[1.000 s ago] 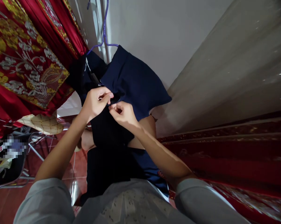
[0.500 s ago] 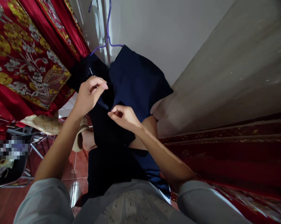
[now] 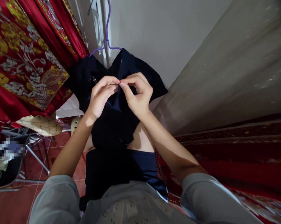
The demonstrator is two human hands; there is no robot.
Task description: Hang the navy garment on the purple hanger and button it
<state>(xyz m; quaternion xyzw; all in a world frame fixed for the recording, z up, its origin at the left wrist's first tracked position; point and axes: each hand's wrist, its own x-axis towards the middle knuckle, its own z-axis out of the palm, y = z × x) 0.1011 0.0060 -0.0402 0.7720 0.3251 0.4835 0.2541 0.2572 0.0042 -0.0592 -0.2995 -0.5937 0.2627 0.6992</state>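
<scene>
A dark navy short-sleeved shirt [image 3: 140,65] hangs by a purple wire hanger [image 3: 107,39] in front of me, its lower part draped toward my lap. My left hand [image 3: 104,93] and my right hand [image 3: 138,91] meet at the edge of its front opening, below the neckline. Each pinches the cloth there between thumb and fingers, fingertips almost touching. Whether a button or thread lies between them is hidden. Beside my left hand, a small pale tag or clip [image 3: 94,80] shows on the shirt.
Red cloth with gold and silver embroidery [image 3: 25,56] hangs at the left. Sheer glittery fabric [image 3: 215,74] and red fabric [image 3: 236,161] fill the right. A black chair [image 3: 7,174] holding items stands on the red tiled floor [image 3: 33,196], lower left.
My right hand has moved up from the lower opening to meet my left hand, which shifted slightly right. The shirt's front edges, spread apart before, are now drawn together.
</scene>
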